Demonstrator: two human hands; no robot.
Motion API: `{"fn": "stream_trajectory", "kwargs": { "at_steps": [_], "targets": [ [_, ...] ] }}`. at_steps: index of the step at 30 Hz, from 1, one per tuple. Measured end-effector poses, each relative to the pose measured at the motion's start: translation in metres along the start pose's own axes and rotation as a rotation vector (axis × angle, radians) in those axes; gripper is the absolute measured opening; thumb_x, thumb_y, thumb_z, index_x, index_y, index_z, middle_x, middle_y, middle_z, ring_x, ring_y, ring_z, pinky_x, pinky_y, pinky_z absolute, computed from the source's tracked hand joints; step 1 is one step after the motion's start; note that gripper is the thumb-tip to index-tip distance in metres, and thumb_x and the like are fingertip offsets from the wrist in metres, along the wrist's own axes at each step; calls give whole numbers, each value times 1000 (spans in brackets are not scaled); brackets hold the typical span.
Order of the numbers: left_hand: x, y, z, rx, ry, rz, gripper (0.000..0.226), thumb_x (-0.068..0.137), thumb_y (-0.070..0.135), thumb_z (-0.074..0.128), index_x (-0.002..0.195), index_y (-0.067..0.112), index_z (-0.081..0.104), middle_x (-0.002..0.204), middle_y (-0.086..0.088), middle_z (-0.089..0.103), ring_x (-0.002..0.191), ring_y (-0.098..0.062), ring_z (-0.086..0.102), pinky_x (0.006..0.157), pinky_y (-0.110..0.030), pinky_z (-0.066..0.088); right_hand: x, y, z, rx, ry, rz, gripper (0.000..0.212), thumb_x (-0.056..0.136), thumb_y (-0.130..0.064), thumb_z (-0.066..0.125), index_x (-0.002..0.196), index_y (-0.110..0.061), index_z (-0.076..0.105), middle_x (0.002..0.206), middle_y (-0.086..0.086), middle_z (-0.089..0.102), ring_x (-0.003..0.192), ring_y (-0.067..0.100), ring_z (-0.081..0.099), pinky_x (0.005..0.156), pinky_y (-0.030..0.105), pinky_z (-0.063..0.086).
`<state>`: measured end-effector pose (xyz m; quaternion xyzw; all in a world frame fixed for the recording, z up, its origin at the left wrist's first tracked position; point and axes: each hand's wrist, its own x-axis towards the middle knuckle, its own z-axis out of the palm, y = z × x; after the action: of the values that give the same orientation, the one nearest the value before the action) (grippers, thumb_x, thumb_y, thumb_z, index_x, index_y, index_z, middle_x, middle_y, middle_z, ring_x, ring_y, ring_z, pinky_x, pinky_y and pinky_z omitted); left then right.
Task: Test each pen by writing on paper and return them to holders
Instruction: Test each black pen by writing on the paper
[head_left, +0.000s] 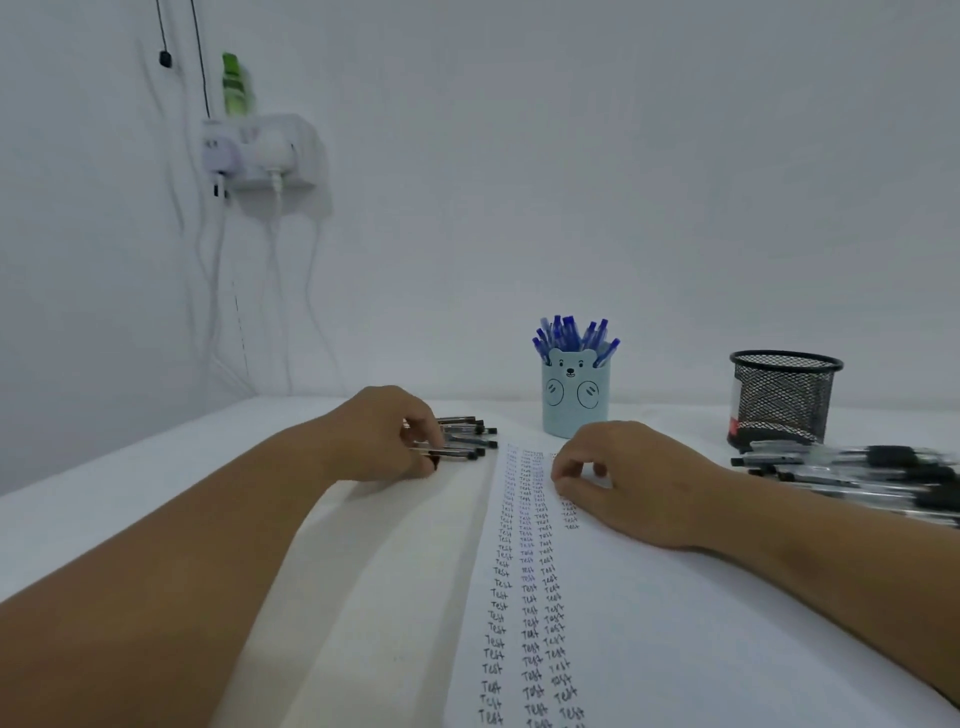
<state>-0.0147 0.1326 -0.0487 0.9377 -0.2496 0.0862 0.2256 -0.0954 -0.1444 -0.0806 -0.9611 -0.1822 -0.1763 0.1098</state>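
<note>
My left hand (384, 434) reaches to a small pile of black pens (467, 439) left of the paper and pinches one pen (452, 454) at the front of the pile. My right hand (618, 478) rests on the white paper (649, 623) with its fingers loosely curled and nothing in them. The paper carries three long columns and one short column of the handwritten word "Test". A light blue bear holder (575, 397) stands behind the paper, full of blue pens. At the right stands a black mesh holder (783, 397).
A second heap of black pens (852, 475) lies at the right, in front of the mesh holder. On the wall at the left hang a socket shelf (260, 156) with plugs, cables and a green bottle (236, 85). The table is white.
</note>
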Motion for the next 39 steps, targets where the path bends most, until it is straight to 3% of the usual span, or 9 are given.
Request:
{"fn": "stream_trajectory", "kwargs": {
  "at_steps": [5,8,11,14,17,20,27,33,39],
  "targets": [
    [1,-3,-2,92,-35,6,11,82,17,80,80,28,79,92,14,71,93,-4,64,89,-27,53,-1,1,1,10,-1,-13,14,97,-41,56,99,-34,68,100,-21,61,90,-8,49,80,15,35],
    [1,1,0,10,129,58,13,91,17,70,83,27,72,94,13,69,98,-10,62,88,-25,51,-1,1,1,17,3,-14,14,97,-40,56,100,-33,69,101,-21,62,89,-9,49,79,13,35],
    [2,16,-4,-435,377,29,16,103,10,46,96,19,58,79,5,69,73,-15,61,59,-18,47,-1,0,0,20,4,-13,15,97,-40,57,102,-34,69,102,-21,62,89,-10,49,76,10,34],
    [6,32,-11,-1108,539,-79,20,108,15,35,95,20,49,64,1,49,52,-16,46,57,-26,45,-2,0,0,16,3,-8,14,97,-40,57,102,-33,68,102,-20,63,90,-10,49,75,7,33],
    [5,37,-15,-1760,428,-177,31,106,32,35,81,18,46,59,1,35,47,-13,28,55,-25,31,-3,0,-1,19,1,-7,14,97,-39,57,102,-33,68,102,-19,63,90,-9,49,75,7,34],
    [4,35,-12,-1985,388,-182,36,101,38,38,73,15,41,56,2,29,44,-13,24,51,-22,28,-3,-2,-1,20,-3,-11,14,98,-39,57,103,-33,68,101,-20,62,90,-9,49,77,7,34],
    [0,45,-13,-2084,359,-65,6,69,17,35,64,16,38,53,4,22,40,-13,19,46,-20,26,-3,-2,-2,6,-12,-13,15,98,-40,56,103,-33,68,102,-20,63,89,-10,48,76,7,33],
    [-1,52,-5,-2021,302,-76,29,93,29,35,67,15,39,57,-1,33,49,-19,37,62,-30,39,-2,-6,-7,-13,-30,12,19,100,-43,50,107,-35,67,98,-23,64,87,-9,51,77,15,38],
    [-2,69,2,-1690,170,-112,33,100,31,32,71,20,42,76,-5,67,80,-24,62,69,-35,37,-7,-14,-13,3,73,51,56,90,-71,48,140,-52,32,102,-25,55,88,-5,53,81,26,43]
  ]
}}
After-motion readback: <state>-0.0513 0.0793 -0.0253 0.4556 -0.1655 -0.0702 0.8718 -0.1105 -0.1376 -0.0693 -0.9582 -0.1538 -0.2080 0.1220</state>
